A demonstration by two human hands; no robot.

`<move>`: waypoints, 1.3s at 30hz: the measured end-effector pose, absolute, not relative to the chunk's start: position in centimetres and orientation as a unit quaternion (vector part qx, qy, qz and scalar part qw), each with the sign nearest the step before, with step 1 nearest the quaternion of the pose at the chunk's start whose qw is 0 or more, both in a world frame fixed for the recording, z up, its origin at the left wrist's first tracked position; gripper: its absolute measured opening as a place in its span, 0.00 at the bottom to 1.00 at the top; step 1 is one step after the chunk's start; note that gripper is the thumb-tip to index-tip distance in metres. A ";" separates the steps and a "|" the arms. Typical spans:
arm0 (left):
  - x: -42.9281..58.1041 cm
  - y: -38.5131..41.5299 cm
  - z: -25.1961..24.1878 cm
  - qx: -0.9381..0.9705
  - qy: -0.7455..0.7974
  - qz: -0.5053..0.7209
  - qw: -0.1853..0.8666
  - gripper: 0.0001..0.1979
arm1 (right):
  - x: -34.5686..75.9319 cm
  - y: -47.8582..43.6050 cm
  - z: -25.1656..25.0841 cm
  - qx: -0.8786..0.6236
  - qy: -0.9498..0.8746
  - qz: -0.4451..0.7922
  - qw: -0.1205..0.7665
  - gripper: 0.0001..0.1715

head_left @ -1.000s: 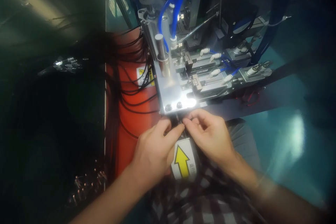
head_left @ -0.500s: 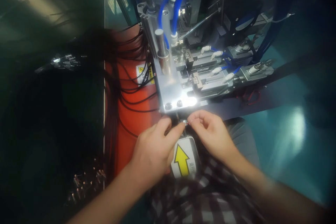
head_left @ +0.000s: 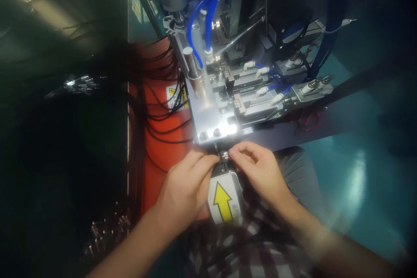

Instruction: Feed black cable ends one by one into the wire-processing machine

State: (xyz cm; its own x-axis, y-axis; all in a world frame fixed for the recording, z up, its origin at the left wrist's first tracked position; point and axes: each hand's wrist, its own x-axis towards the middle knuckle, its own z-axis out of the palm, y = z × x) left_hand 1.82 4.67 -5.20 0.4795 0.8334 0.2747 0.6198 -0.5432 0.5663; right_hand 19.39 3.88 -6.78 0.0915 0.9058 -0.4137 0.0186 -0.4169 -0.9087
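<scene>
A small shiny metal part (head_left: 225, 155) sits between my fingertips, just in front of the machine's bright metal plate (head_left: 208, 117). My right hand (head_left: 259, 167) is closed in a pinch, its thumb and forefinger on the right end of that part. From the other side comes my left hand (head_left: 187, 180), fingers drawn together and tips close to the part's left end. Whether the left fingers hold anything is hidden. Below the part lies a white label plate with a yellow arrow (head_left: 222, 202).
Blue air hoses (head_left: 211, 4) and several pneumatic cylinders (head_left: 260, 104) fill the machine beyond the plate. Black cables (head_left: 163, 113) run over an orange-red surface (head_left: 166, 147) on the left. Small metal pieces (head_left: 83, 82) lie in the dark area at far left.
The left thumb and forefinger have come together, closing the gap between them. My right hand keeps its pinch on the small metal part. The whole view has shifted slightly.
</scene>
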 end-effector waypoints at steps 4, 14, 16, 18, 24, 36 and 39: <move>1.5 4.9 -4.6 0.837 0.430 0.234 0.244 0.13 | 19.1 3.8 -7.2 -0.630 -0.396 0.544 0.388 0.11; 0.8 4.9 -5.5 0.865 0.405 0.234 0.183 0.12 | 19.1 3.7 -7.2 -0.623 -0.502 0.484 0.354 0.09; 0.8 5.0 -5.6 0.863 0.407 0.239 0.179 0.12 | 19.2 3.7 -7.2 -0.618 -0.500 0.492 0.354 0.09; 0.8 5.1 -5.7 0.862 0.405 0.247 0.177 0.11 | 19.3 3.7 -7.2 -0.619 -0.501 0.490 0.355 0.09; 1.1 4.9 -5.5 0.875 0.401 0.226 0.149 0.13 | 19.3 3.9 -7.1 -0.621 -0.482 0.508 0.351 0.10; 1.6 4.3 -5.1 0.888 0.416 0.173 0.095 0.16 | 20.5 4.0 -8.0 -0.575 -0.421 0.612 0.343 0.20; 1.7 4.5 -5.0 0.885 0.417 0.180 0.097 0.15 | 20.1 3.5 -8.4 -0.602 -0.473 0.549 0.337 0.21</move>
